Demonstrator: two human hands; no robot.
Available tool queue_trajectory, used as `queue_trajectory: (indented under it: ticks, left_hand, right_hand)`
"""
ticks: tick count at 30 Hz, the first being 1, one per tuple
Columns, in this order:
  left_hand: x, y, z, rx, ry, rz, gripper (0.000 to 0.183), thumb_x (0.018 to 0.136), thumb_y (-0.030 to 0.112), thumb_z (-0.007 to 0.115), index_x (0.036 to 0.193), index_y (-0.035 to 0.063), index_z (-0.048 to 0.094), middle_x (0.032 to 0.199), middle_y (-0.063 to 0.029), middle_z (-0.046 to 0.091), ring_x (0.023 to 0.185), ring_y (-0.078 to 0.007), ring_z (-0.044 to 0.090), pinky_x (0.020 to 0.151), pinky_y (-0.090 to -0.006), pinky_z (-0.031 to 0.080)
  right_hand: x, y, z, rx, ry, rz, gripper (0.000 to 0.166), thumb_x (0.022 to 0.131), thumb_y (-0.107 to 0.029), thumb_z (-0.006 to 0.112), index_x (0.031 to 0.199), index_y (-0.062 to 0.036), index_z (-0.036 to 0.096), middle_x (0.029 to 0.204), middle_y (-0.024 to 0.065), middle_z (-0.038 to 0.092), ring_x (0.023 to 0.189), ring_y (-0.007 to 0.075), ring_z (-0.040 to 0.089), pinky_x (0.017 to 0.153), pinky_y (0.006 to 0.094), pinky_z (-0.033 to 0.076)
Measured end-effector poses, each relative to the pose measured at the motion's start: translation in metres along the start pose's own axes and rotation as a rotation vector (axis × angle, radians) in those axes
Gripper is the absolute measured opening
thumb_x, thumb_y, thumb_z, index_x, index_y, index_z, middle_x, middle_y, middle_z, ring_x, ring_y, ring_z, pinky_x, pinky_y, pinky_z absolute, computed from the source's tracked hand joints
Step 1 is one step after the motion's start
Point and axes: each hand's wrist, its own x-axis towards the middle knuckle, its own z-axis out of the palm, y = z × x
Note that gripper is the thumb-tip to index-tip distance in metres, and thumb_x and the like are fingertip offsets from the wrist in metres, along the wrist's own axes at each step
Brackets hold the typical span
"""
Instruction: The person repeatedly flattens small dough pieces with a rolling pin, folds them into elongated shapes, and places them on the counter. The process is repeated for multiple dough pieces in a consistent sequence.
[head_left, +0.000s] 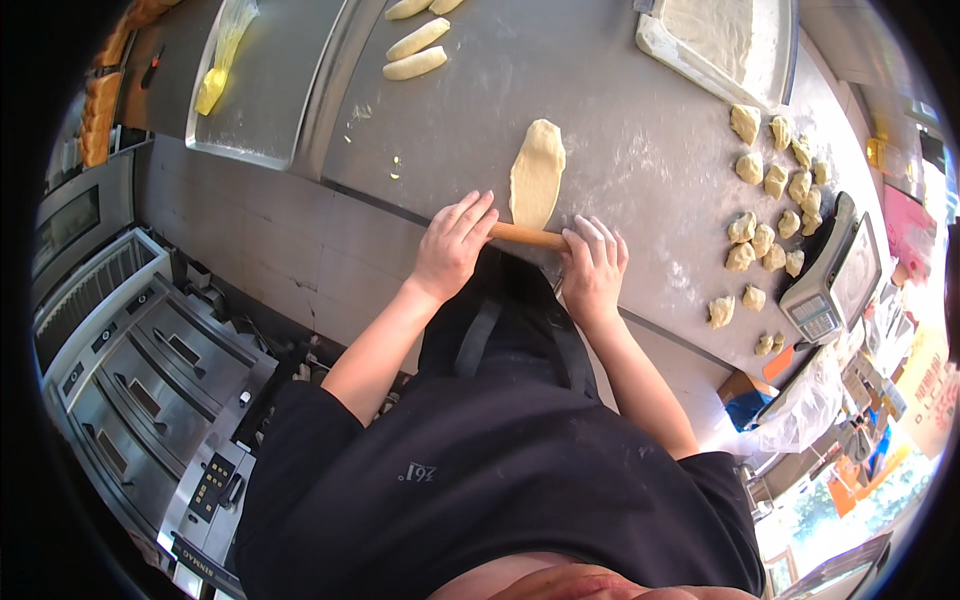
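Note:
A wooden rolling pin (527, 235) lies crosswise at the near end of a flattened oval of dough (537, 171) on the metal worktable (457, 142). At the pin's left end is my left hand (454, 244), its fingers stretched over the wood. My right hand (595, 264) rests on the other end, fingers pointing away from me and dusted with flour. Between the two hands the pin's middle stays visible. The dough sheet runs away from me, rounded at its far end.
Several rolled dough pieces (415, 63) lie at the far left. A metal tray (274, 112) holds a bag with yellow filling (213, 90). Several dough lumps (775, 180) sit at right beside a digital scale (829, 289). A floury tray (675, 41) stands behind, a deck oven (150, 375) at left.

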Motion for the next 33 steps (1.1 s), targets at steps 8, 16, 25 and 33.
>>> queue_trajectory:
  ticks: [8, 16, 25, 33]
  left_hand:
    - [0.169, -0.037, -0.001, 0.205, 0.131, -0.069, 0.074, 0.112, 0.047, 0.071, 0.171, 0.0026, 0.058, 0.187, -0.0248, 0.044, 0.171, -0.0455, 0.044, 0.140, -0.0653, 0.032]
    - [0.187, -0.049, 0.009, 0.170, 0.191, -0.070, 0.074, 0.116, 0.048, 0.064, 0.174, 0.0032, 0.055, 0.185, -0.0258, 0.047, 0.172, -0.0440, 0.044, 0.141, -0.0664, 0.032]
    - [0.267, -0.082, 0.007, 0.145, 0.282, 0.017, 0.068, 0.118, 0.046, 0.064, 0.170, 0.0017, 0.059, 0.182, -0.0263, 0.051, 0.170, -0.0453, 0.047, 0.141, -0.0639, 0.033]
    - [0.160, -0.036, 0.022, 0.116, 0.145, -0.087, 0.084, 0.116, 0.059, 0.062, 0.180, 0.0077, 0.049, 0.186, -0.0279, 0.045, 0.171, -0.0498, 0.043, 0.138, -0.0695, 0.034]
  right_hand:
    - [0.172, 0.031, -0.011, -0.221, 0.220, -0.062, 0.067, 0.114, -0.046, 0.068, 0.168, -0.0057, 0.061, 0.175, 0.0181, 0.060, 0.170, 0.0390, 0.047, 0.141, 0.0664, 0.029]
    - [0.188, 0.050, -0.006, -0.187, 0.248, -0.093, 0.062, 0.122, -0.045, 0.054, 0.171, -0.0079, 0.059, 0.176, 0.0150, 0.060, 0.169, 0.0365, 0.051, 0.138, 0.0625, 0.035]
    - [0.261, 0.079, -0.001, -0.224, 0.276, -0.161, 0.064, 0.121, -0.046, 0.058, 0.171, -0.0052, 0.059, 0.171, 0.0180, 0.062, 0.161, 0.0396, 0.058, 0.132, 0.0611, 0.043]
    - [0.172, 0.029, -0.021, -0.208, 0.183, -0.140, 0.066, 0.117, -0.047, 0.065, 0.167, -0.0039, 0.061, 0.173, 0.0163, 0.061, 0.160, 0.0397, 0.059, 0.133, 0.0610, 0.043]
